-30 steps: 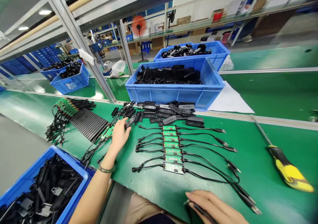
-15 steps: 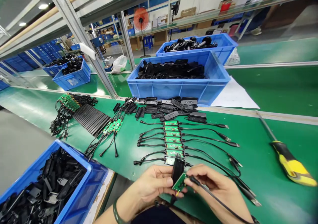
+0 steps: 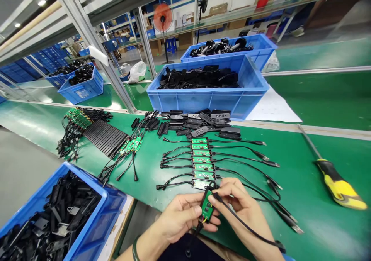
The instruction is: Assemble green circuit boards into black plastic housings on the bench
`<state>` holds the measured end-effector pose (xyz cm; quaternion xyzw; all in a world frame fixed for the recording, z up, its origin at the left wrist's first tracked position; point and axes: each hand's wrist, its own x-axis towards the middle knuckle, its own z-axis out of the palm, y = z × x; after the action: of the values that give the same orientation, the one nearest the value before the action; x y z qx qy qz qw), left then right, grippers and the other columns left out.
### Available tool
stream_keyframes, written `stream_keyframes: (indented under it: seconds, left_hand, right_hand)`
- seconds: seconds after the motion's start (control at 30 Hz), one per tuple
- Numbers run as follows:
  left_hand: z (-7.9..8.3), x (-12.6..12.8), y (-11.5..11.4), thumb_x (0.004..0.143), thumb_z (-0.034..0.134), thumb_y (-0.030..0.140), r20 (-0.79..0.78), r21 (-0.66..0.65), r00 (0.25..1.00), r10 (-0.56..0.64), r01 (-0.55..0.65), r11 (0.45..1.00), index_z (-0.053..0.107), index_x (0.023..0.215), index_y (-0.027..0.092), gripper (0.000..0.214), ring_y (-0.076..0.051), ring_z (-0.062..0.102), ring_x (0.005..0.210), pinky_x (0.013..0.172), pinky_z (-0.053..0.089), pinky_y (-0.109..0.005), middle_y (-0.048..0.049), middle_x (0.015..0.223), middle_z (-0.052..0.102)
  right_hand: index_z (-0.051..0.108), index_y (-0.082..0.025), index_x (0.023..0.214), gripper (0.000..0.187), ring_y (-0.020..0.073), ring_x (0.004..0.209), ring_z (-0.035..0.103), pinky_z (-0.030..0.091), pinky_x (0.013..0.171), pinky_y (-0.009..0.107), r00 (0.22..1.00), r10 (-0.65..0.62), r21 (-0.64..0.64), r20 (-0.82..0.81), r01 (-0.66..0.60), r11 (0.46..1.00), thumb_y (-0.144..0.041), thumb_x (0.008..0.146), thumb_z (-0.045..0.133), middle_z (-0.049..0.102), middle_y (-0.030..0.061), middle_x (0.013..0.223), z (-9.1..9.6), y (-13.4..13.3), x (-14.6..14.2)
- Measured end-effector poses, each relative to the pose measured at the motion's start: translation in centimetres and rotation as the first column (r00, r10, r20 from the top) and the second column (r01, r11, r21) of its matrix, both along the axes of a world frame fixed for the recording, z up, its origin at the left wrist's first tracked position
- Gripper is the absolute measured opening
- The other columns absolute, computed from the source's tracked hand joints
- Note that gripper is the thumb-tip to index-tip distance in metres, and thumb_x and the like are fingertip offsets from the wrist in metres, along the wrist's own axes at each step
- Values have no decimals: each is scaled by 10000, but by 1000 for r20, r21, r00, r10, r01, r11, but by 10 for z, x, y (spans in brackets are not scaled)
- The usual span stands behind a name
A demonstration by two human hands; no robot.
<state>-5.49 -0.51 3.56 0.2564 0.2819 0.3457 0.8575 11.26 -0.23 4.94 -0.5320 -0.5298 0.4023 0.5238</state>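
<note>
My left hand (image 3: 181,214) and my right hand (image 3: 242,205) meet at the near edge of the green bench. Together they pinch a small green circuit board (image 3: 206,209) that sits in a black plastic shell. A black cable (image 3: 249,230) runs from the board under my right hand toward the lower right. Just beyond my fingers lies a row of several more green boards with black leads (image 3: 203,162). Loose black shells (image 3: 199,124) are spread behind that row.
A blue bin of black shells (image 3: 208,95) stands behind the row, another blue bin (image 3: 255,48) behind it. A third blue bin (image 3: 95,218) sits at lower left. A yellow-handled screwdriver (image 3: 336,180) lies at right. Cabled boards and a black ribbed tray (image 3: 104,137) lie at left.
One second ago my left hand reached out to the black shells and my right lay at the bench edge. Both hands have since come together near me, holding board and shell.
</note>
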Motion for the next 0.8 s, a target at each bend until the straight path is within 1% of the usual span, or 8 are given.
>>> stream_keyframes:
  seconds: [0.1,0.2,0.3,0.43,0.53,0.67,0.73,0.8]
  left_hand:
    - [-3,4,-3,757,810,393,-62,56,998,33,-29,998,690,1088,126,442,-170,710,771,703,578,-266,-109,905,715]
    - [-8,10,-6,760,789,460,-165,122,985,50,-30,992,623,1004,132,441,-135,677,673,614,571,-236,-61,818,682]
    - [-9,14,-9,802,700,565,-293,205,955,56,6,979,538,954,147,473,-92,609,547,546,546,-210,-13,713,629]
    - [-3,14,-10,917,533,556,-495,392,860,124,93,915,498,934,168,390,-73,543,479,504,487,-175,24,630,567]
    - [0,11,-11,965,464,472,-582,458,799,150,171,872,499,943,181,293,-86,555,506,524,476,-181,24,645,564]
    - [2,11,-13,972,439,392,-661,465,735,152,241,852,493,933,191,212,-102,565,548,594,497,-205,22,665,566]
    - [5,10,-12,976,428,353,-691,461,707,150,271,845,508,949,187,187,-103,564,562,627,505,-210,22,668,566]
    - [9,7,-9,979,420,324,-702,451,700,134,291,844,546,994,177,194,-108,580,576,641,515,-215,15,679,581]
  right_hand:
    - [679,-206,698,230,125,615,497,475,477,230,997,-74,-14,-25,74,997,-414,747,764,490,33,844,-8,-5,-6]
    - [680,-202,760,211,105,594,494,499,471,235,996,-59,-71,-63,55,996,-399,765,754,488,49,940,-17,-12,-8]
    - [656,-230,985,281,122,637,534,518,474,230,989,-63,-145,-137,43,989,-379,768,755,513,55,980,-23,-16,-8]
    - [547,-233,1268,519,134,548,572,533,479,269,952,40,-354,-303,-151,923,-469,825,678,621,31,867,-24,-18,-8]
    - [622,-183,1156,465,148,526,591,538,501,285,932,68,-399,-356,-218,891,-504,821,658,653,22,773,-26,-18,-9]
    - [644,-188,946,299,131,512,573,516,487,250,953,48,-359,-301,-159,920,-465,833,639,628,0,727,-37,-21,-14]
    - [635,-192,922,293,123,475,548,493,446,241,960,24,-351,-279,-125,928,-474,846,612,608,-7,705,-41,-21,-16]
    - [650,-193,952,319,148,532,586,528,508,257,973,-15,-324,-232,-62,944,-488,837,619,612,-3,689,-40,-21,-16]
